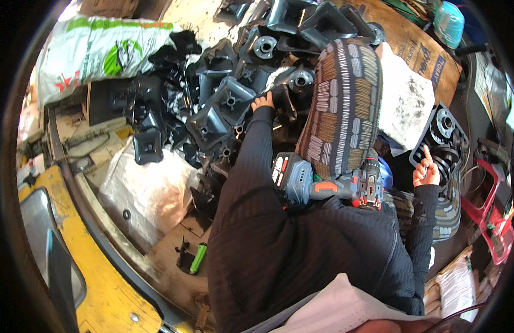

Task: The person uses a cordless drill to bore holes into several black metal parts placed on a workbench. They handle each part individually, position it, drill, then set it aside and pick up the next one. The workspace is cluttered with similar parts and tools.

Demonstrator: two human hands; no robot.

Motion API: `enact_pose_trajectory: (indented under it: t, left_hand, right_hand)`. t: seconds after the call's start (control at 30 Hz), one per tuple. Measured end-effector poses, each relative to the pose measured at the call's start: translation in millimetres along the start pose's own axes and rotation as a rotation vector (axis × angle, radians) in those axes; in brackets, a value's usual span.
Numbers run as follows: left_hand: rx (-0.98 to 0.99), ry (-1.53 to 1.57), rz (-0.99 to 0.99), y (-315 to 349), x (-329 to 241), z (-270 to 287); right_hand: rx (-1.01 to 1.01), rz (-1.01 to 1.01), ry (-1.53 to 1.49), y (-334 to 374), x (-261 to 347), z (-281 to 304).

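My left hand [262,101] reaches into a heap of black square, funnel-shaped plastic parts [230,100], its fingers bent over the edge of one; the underside of that grip is hidden. Off to the right, my right hand [426,171] has its index finger pointing out and the other fingers curled in; what they hold, if anything, I cannot make out. Beside it is a black tray [462,145] with round flanged metal pieces [442,123]. A grey and red cordless drill [332,188] lies across my lap, against my patterned trouser leg [348,100].
A white and green sack [110,58] lies at the far left, with clear plastic sheeting [151,186] nearer. Yellow machinery [85,250] borders the left side. Flattened cardboard [421,55] and a stained white sheet [404,97] lie far right; a red frame [493,216] stands at the right edge.
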State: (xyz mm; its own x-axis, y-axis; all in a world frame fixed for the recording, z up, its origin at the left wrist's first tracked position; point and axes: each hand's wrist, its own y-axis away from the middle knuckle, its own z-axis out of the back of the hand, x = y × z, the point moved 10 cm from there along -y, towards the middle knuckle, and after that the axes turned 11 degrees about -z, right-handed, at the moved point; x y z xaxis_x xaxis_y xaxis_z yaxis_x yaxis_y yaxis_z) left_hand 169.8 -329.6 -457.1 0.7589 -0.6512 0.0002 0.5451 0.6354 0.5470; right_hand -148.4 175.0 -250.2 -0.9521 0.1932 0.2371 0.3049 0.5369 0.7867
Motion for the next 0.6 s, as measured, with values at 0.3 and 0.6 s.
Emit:
enact_pose_trajectory:
  t: [0.3, 0.6]
  left_hand:
    - [0.074, 0.012, -0.106, -33.4, -60.8, 44.6]
    - [0.304, 0.021, -0.285, 14.2, -73.0, 55.8]
  right_hand:
    - [-0.164, 0.039, -0.041, 26.6, -9.8, 15.7]
    - [-0.137, 0.048, -0.08, 31.3, -9.5, 4.2]
